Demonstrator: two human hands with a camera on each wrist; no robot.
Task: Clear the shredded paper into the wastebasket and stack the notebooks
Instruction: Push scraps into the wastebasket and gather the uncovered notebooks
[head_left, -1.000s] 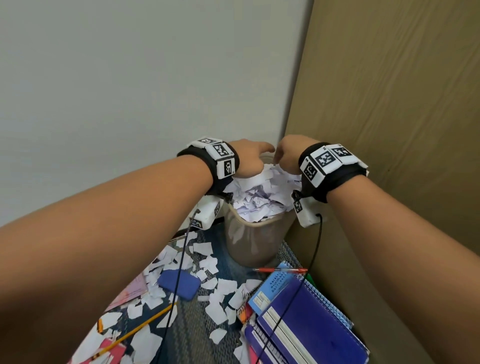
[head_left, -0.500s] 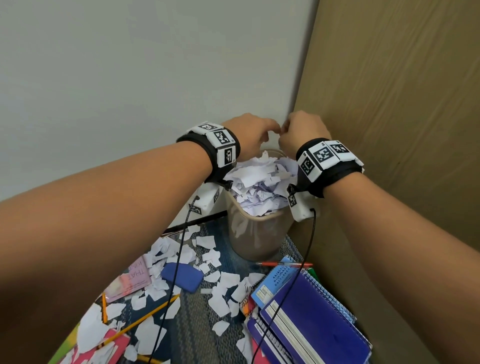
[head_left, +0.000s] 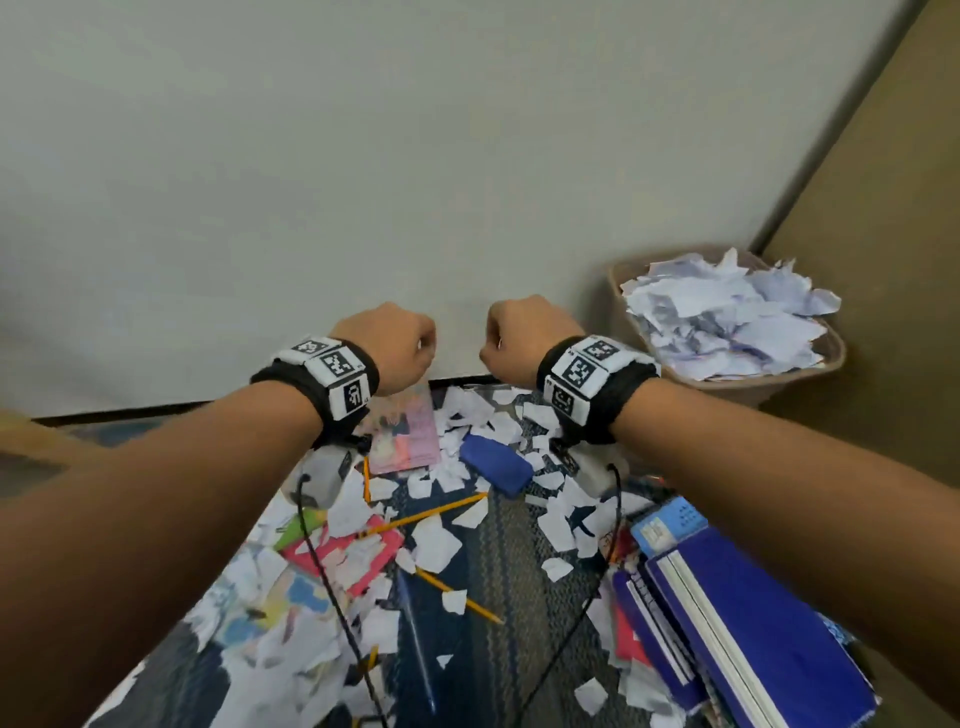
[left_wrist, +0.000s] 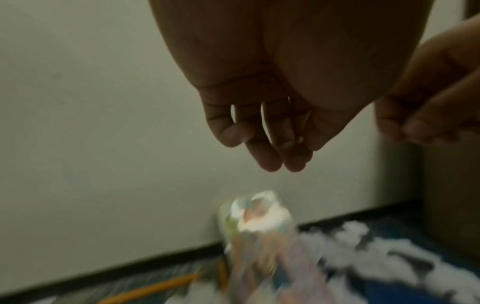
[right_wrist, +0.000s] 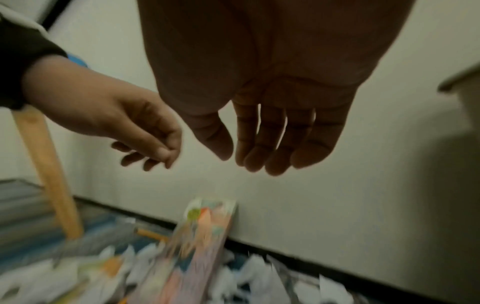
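A tan wastebasket (head_left: 753, 392) stands in the corner at the right, heaped with shredded paper (head_left: 727, 322). More white scraps (head_left: 436, 545) lie scattered over the striped rug. Blue notebooks (head_left: 753, 623) lie piled at the lower right. A pink notebook (head_left: 408, 436) lies by the wall and another pink one (head_left: 343, 556) further left. My left hand (head_left: 400, 348) and right hand (head_left: 519, 338) hang side by side in the air above the pink notebook, left of the basket. The wrist views show the left fingers (left_wrist: 270, 148) and right fingers (right_wrist: 259, 148) relaxed and holding nothing.
A blue eraser-like block (head_left: 496, 462) lies among the scraps. Yellow pencils (head_left: 431, 512) and a blue pen (head_left: 415, 634) lie on the rug. A white wall runs along the back and a brown panel (head_left: 883, 312) closes the right side. A wooden leg (right_wrist: 46, 174) stands at the left.
Both hands have come away from the top of the wastebasket and moved left, out over the littered rug. The basket now sits far right in view.
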